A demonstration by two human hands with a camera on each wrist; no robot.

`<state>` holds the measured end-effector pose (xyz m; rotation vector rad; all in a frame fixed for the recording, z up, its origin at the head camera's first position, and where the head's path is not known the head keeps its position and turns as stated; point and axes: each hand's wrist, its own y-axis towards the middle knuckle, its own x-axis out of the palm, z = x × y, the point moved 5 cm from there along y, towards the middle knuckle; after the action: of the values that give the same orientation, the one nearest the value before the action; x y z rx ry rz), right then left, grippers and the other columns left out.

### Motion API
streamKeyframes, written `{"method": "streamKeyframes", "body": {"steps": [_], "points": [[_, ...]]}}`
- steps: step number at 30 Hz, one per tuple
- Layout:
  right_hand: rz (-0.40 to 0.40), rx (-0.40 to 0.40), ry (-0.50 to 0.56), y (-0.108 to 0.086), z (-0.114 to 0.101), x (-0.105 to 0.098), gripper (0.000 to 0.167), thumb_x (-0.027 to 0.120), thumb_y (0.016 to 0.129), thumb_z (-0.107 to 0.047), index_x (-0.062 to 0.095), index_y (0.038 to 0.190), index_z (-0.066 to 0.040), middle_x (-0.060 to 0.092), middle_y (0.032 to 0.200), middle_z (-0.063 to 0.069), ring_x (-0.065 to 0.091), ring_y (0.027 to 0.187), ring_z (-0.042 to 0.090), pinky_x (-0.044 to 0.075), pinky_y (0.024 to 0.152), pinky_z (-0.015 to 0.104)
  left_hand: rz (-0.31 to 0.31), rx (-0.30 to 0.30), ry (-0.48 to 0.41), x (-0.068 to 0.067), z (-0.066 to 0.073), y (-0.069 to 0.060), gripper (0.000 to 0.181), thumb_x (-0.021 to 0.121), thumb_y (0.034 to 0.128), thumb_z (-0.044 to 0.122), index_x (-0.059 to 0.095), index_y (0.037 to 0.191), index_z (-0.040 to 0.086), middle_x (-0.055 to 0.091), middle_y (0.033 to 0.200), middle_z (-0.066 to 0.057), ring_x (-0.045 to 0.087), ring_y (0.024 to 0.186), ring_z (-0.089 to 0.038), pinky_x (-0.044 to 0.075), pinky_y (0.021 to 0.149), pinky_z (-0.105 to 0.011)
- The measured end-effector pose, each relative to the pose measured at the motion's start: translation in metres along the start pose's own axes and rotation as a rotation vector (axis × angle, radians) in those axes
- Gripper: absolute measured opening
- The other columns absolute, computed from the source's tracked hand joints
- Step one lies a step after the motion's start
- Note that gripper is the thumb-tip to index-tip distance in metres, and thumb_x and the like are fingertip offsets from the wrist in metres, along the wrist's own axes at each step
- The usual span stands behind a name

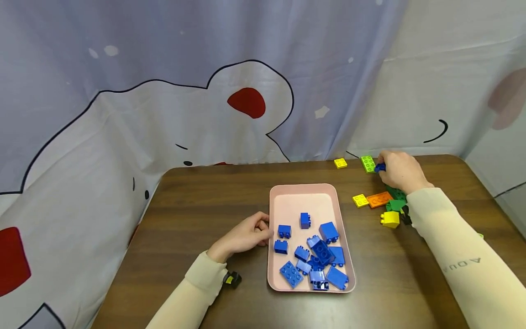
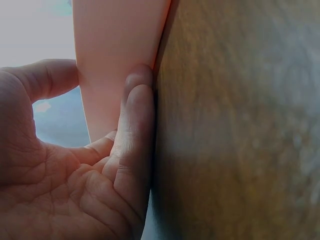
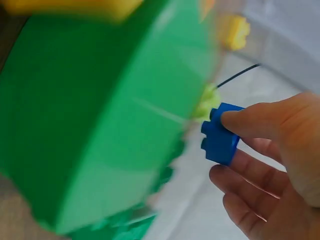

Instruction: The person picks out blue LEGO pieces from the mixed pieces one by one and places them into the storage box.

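Note:
At the left side of a pink tray (image 1: 304, 191), my left hand (image 1: 248, 234) holds the edge. In the left wrist view its thumb (image 2: 55, 77) meets the rim, and the fingers (image 2: 135, 130) lie against the outer wall. My right hand (image 1: 402, 171) is at the back right of the table, pinching a blue building brick (image 3: 222, 134) between thumb and fingers. Several blue bricks (image 1: 329, 232) lie in the tray, mostly in its near half. Just left of the pinched brick is a lime-green brick (image 1: 368, 164).
Below my right hand lie an orange brick (image 1: 380, 199), green bricks (image 1: 396, 205) and a yellow brick (image 1: 390, 219). Flat yellow bricks (image 1: 360, 200) lie farther left. A patterned curtain (image 1: 185, 128) hangs behind the wooden table (image 1: 205, 196).

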<state>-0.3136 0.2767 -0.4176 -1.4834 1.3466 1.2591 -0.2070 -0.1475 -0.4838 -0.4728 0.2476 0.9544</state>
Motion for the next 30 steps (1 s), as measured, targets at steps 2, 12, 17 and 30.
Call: {"method": "streamKeyframes", "body": {"steps": [2,12,17,30], "points": [[0.084,-0.043,0.028,-0.008,-0.016,-0.007,0.033,0.070,0.089,-0.007,0.064,0.118,0.005,0.066,0.114,0.030,0.065,0.096,0.045,0.053,0.084,0.062,0.002,-0.003,-0.006,-0.001,-0.001,-0.001,0.044,0.064,0.1004,0.024,0.052,0.138,0.003,0.066,0.097,-0.008,0.068,0.083,-0.015,0.063,0.080,-0.034],[0.216,-0.200,0.227,-0.066,-0.098,0.000,0.025,0.078,0.088,-0.010,0.067,0.110,-0.005,0.068,0.107,0.013,0.070,0.095,0.034,0.058,0.080,0.053,-0.005,-0.007,0.005,0.001,0.001,-0.004,0.046,0.065,0.1001,0.025,0.052,0.138,0.003,0.066,0.097,-0.008,0.068,0.083,-0.016,0.063,0.080,-0.034],[0.224,-0.304,0.279,-0.088,-0.135,0.007,0.026,0.081,0.085,-0.007,0.069,0.108,-0.008,0.068,0.105,0.007,0.072,0.093,0.028,0.062,0.080,0.049,-0.002,-0.009,0.011,0.000,0.002,-0.006,0.046,0.065,0.1002,0.025,0.052,0.138,0.004,0.066,0.097,-0.008,0.068,0.083,-0.016,0.063,0.080,-0.033],[0.163,-0.442,0.289,-0.125,-0.191,0.015,0.036,0.086,0.083,-0.017,0.068,0.115,-0.018,0.068,0.110,-0.005,0.066,0.091,0.009,0.062,0.082,0.034,-0.003,-0.011,0.009,0.001,0.002,-0.006,0.045,0.066,0.0995,0.025,0.053,0.137,0.004,0.066,0.097,-0.008,0.068,0.082,-0.016,0.063,0.080,-0.033]]}}
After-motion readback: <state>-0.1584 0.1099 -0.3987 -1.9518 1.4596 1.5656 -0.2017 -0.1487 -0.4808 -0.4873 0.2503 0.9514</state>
